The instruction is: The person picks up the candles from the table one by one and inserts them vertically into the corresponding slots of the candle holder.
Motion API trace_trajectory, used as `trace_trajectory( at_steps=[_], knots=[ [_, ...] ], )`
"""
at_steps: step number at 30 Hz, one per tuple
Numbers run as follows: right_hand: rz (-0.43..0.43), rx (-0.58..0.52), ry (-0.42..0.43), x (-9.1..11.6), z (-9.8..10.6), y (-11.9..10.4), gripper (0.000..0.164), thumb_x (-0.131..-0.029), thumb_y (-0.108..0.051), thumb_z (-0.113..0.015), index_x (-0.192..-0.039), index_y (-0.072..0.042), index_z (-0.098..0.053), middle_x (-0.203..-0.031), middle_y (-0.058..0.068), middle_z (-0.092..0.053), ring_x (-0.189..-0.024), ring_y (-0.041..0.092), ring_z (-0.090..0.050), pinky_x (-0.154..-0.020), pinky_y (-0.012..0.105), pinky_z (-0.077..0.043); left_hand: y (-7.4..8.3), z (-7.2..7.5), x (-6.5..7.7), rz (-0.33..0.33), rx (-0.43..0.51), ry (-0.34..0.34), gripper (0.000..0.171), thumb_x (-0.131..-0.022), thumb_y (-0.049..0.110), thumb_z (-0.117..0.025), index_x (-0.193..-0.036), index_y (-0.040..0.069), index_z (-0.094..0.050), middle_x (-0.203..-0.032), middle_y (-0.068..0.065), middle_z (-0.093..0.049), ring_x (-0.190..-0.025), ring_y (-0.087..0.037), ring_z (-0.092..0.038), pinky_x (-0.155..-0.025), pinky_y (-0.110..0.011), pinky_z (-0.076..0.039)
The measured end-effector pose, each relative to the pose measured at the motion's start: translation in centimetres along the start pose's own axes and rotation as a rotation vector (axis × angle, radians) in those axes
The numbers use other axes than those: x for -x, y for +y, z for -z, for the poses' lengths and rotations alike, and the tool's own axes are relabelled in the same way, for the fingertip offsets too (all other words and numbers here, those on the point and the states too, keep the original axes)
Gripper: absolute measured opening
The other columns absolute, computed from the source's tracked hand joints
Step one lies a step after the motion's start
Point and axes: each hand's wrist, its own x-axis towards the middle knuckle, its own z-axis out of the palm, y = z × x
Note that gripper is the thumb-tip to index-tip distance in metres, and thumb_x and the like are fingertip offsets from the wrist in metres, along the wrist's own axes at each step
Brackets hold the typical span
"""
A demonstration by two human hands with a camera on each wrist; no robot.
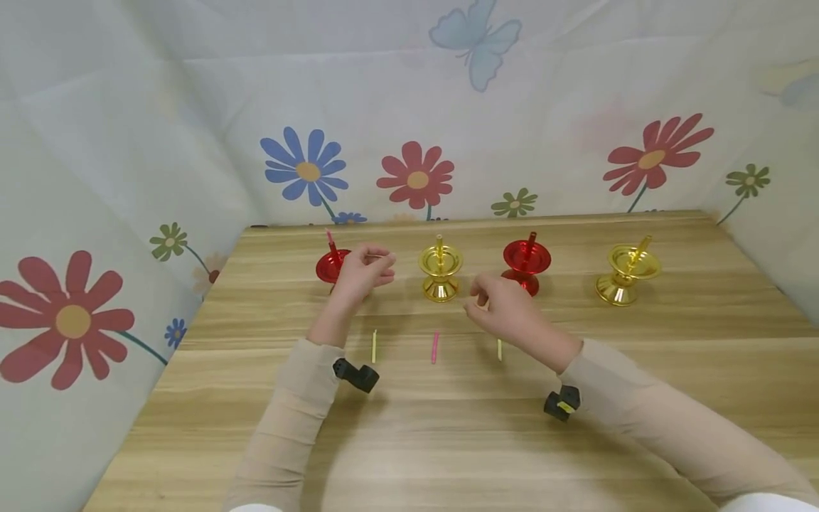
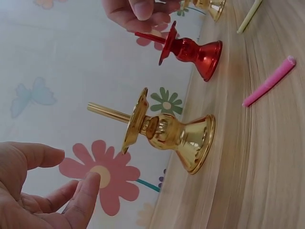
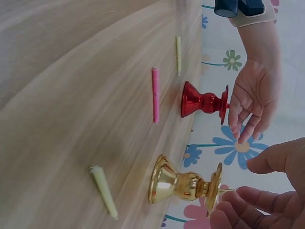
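A red candle holder [image 1: 325, 269] stands at the far left with a pink candle [image 1: 329, 236] upright in its tube. My left hand [image 1: 363, 270] is in front of that holder, thumb and fingers apart with nothing between them in the left wrist view. To its right stands a gold candle holder [image 1: 440, 289], its tube bare. My right hand [image 1: 504, 306] hovers between this holder and a second red candle holder [image 1: 539, 257], partly covering the latter. Its fingers [image 3: 248, 214] are loosely bent and hold nothing. A second gold candle holder [image 1: 616, 291] stands at the far right.
On the wooden table [image 1: 435, 441], in front of the holders, lie a pale yellow candle [image 1: 374, 346], a pink candle [image 1: 435, 348] and another pale yellow candle [image 1: 500, 350], partly behind the right wrist. Behind the table hangs a flower-printed cloth [image 1: 358, 92].
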Motion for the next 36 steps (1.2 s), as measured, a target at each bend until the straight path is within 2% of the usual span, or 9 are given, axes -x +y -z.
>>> trace_trajectory(
  at_steps=[6, 10, 13, 18, 24, 32, 36],
  knots=[
    [-0.033, 0.014, -0.017, 0.6, -0.2, 1.1, 0.018, -0.085, -0.014, -0.064, -0.095, 0.001, -0.06, -0.072, 0.007, -0.057, -0.061, 0.018, -0.049, -0.054, 0.025, -0.042, -0.3, -1.0, -0.6, 0.017, 0.013, -0.011, 0.035, -0.094, 0.012, -0.059, -0.123, -0.006, -0.05, -0.111, -0.02, -0.056, -0.077, -0.012, -0.062, -0.081, -0.029, -0.057],
    [-0.07, 0.014, -0.062, 1.1, -0.4, 1.6, 0.016, -0.085, -0.013, -0.063, -0.092, 0.001, -0.058, -0.064, 0.006, -0.053, -0.054, 0.015, -0.046, -0.049, 0.024, -0.039, -0.4, -1.7, -0.9, 0.029, 0.026, -0.022, 0.037, -0.094, 0.013, -0.058, -0.124, -0.007, -0.049, -0.116, -0.022, -0.056, -0.088, -0.023, -0.064, -0.081, -0.029, -0.057],
    [-0.09, 0.024, -0.085, 1.6, -0.6, 2.0, 0.015, -0.085, -0.013, -0.064, -0.087, 0.001, -0.059, -0.062, 0.004, -0.053, -0.053, 0.014, -0.046, -0.049, 0.023, -0.039, -0.6, -2.2, -1.1, 0.051, 0.033, -0.035, 0.039, -0.094, 0.015, -0.058, -0.126, -0.005, -0.048, -0.117, -0.02, -0.055, -0.101, -0.032, -0.062, -0.085, -0.03, -0.056],
    [-0.095, 0.041, -0.099, 2.1, -0.8, 2.7, 0.016, -0.084, -0.014, -0.066, -0.08, -0.001, -0.059, -0.061, 0.004, -0.053, -0.054, 0.015, -0.046, -0.051, 0.025, -0.04, -1.1, -2.8, -1.5, 0.083, 0.048, -0.036, 0.037, -0.095, 0.013, -0.056, -0.126, -0.004, -0.046, -0.116, -0.019, -0.053, -0.111, -0.038, -0.057, -0.094, -0.038, -0.052],
    [-0.133, 0.108, -0.128, 2.3, -1.4, 3.4, 0.019, -0.082, -0.016, -0.066, -0.073, -0.004, -0.055, -0.062, 0.004, -0.052, -0.057, 0.017, -0.047, -0.051, 0.026, -0.038, -1.8, -3.8, -1.9, 0.08, 0.122, -0.044, 0.035, -0.094, 0.007, -0.055, -0.124, -0.008, -0.046, -0.105, -0.014, -0.052, -0.105, -0.04, -0.058, -0.098, -0.045, -0.048],
    [-0.139, 0.16, -0.118, 2.6, -2.3, 4.3, 0.021, -0.081, -0.015, -0.067, -0.067, -0.007, -0.053, -0.058, 0.003, -0.051, -0.054, 0.018, -0.046, -0.048, 0.027, -0.037, -2.2, -5.0, -2.0, 0.075, 0.123, -0.053, 0.036, -0.093, 0.006, -0.057, -0.124, -0.009, -0.046, -0.102, -0.013, -0.052, -0.099, -0.035, -0.061, -0.096, -0.045, -0.049],
    [-0.146, 0.153, -0.124, 2.8, -2.5, 4.5, 0.021, -0.079, -0.012, -0.065, -0.064, -0.008, -0.051, -0.057, 0.002, -0.049, -0.052, 0.016, -0.044, -0.046, 0.026, -0.034, -2.3, -5.3, -2.0, 0.068, 0.136, -0.047, 0.033, -0.093, 0.003, -0.057, -0.121, -0.011, -0.046, -0.099, -0.013, -0.053, -0.089, -0.027, -0.062, -0.096, -0.047, -0.049]
  ],
)
